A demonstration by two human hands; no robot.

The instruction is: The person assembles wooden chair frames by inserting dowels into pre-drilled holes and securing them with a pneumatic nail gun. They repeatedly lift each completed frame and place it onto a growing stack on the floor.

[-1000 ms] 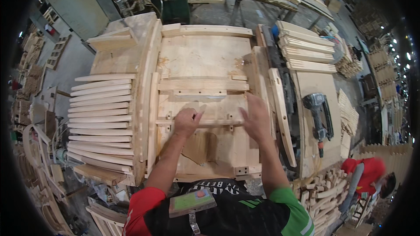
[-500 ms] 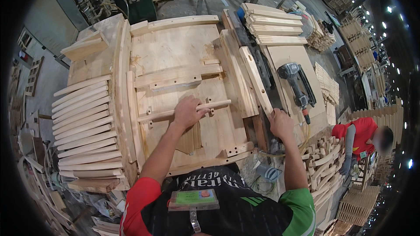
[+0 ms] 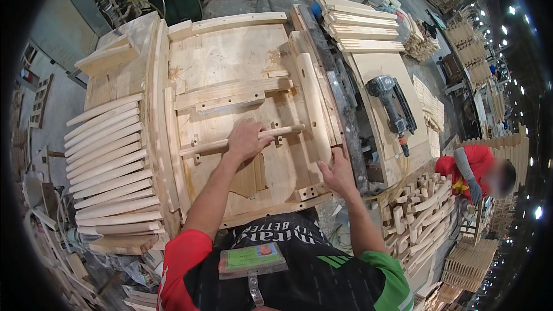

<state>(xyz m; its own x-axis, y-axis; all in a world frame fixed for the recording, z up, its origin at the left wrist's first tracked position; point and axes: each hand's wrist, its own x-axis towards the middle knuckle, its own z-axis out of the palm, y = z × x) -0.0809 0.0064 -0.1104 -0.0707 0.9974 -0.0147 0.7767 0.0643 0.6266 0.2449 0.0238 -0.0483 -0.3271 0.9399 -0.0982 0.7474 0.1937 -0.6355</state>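
Note:
A slim wooden rod [image 3: 210, 146] lies crosswise in a wooden assembly jig [image 3: 224, 52], resting between small wooden blocks. My left hand [image 3: 247, 140] is closed around it near its middle, and its right end comes up against a longer wooden rail. That rail [image 3: 311, 101] has a few holes along it and lies lengthwise at the jig's right side. Its near end is in the grip of my right hand [image 3: 339, 174], thumb on top. A drilled wooden piece [image 3: 230, 102] lies farther up in the jig, along a crosswise block.
Several wooden slats [image 3: 109, 167] are stacked left of the jig. A nail gun [image 3: 391, 109] with a hose lies on a board to the right. More slats [image 3: 363, 26] stand behind it. A pile of wooden parts [image 3: 417, 219] and a gloved co-worker [image 3: 472, 167] are at the right.
My right hand has brought the holed rail leftward from the jig's right edge to the rod's end. My left hand stays on the rod.

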